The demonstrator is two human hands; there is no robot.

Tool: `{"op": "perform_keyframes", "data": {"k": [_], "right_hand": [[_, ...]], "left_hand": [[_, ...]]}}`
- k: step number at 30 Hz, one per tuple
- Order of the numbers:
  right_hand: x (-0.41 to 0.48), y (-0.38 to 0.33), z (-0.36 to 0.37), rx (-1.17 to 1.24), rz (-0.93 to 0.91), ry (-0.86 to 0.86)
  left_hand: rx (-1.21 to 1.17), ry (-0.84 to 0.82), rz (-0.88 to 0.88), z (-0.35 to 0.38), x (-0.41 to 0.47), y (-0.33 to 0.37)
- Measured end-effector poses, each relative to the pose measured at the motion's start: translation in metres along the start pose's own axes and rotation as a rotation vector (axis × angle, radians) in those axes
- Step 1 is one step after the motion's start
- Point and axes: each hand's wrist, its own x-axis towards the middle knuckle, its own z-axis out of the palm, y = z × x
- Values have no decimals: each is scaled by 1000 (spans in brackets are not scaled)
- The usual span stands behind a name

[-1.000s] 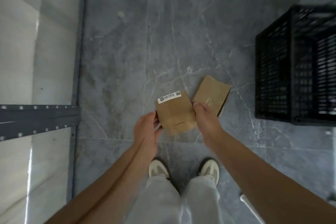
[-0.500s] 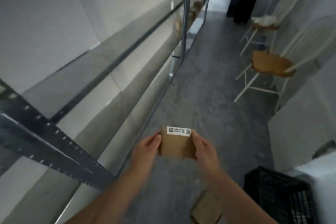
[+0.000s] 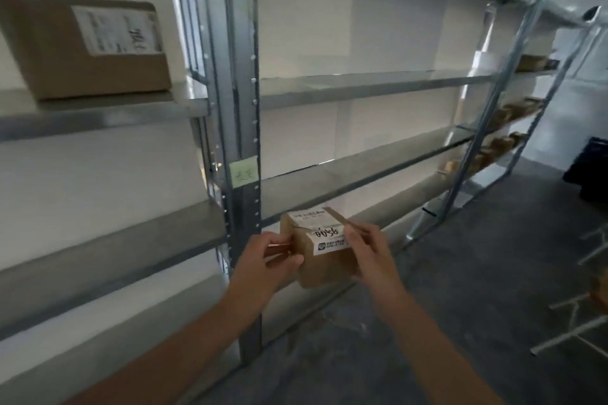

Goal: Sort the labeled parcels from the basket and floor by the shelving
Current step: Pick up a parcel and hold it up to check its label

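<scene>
I hold a small brown cardboard parcel (image 3: 324,261) with white labels and handwritten digits in front of the metal shelving (image 3: 240,128). My left hand (image 3: 266,256) pinches its left edge. Gripping the right side of the parcel is my right hand (image 3: 368,250), with the fingers over the label's corner. The parcel floats level with the lower shelf board (image 3: 108,250), just right of the grey upright. A larger labelled brown box (image 3: 82,46) stands on the upper left shelf.
A green sticky note (image 3: 243,169) is stuck on the upright. More brown parcels (image 3: 506,128) fill the far shelf bay at right. A black crate (image 3: 592,168) stands on the grey floor at far right, with white chair legs (image 3: 575,319) nearer.
My view has swung from the floor up to the shelving. The parcel is turned so its handwritten label faces me, and both hands carry it higher toward the shelves. The second parcel on the floor is out of view.
</scene>
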Motion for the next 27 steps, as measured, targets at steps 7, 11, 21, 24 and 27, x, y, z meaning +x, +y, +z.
{"op": "perform_keyframes", "data": {"k": [7, 11, 21, 24, 27], "right_hand": [[-40, -13, 134, 53, -31, -327], [-63, -40, 234, 8, -96, -559], [-216, -62, 554, 144, 8, -1039], [-278, -65, 629, 137, -46, -1183], [-335, -65, 692, 123, -101, -1299]], "left_hand": [[29, 282, -98, -144, -51, -17], [72, 366, -137, -245, -90, -15], [123, 923, -119, -512, -254, -27], [16, 1069, -165, -572, -311, -29], [-47, 1201, -177, -620, -365, -30]]}}
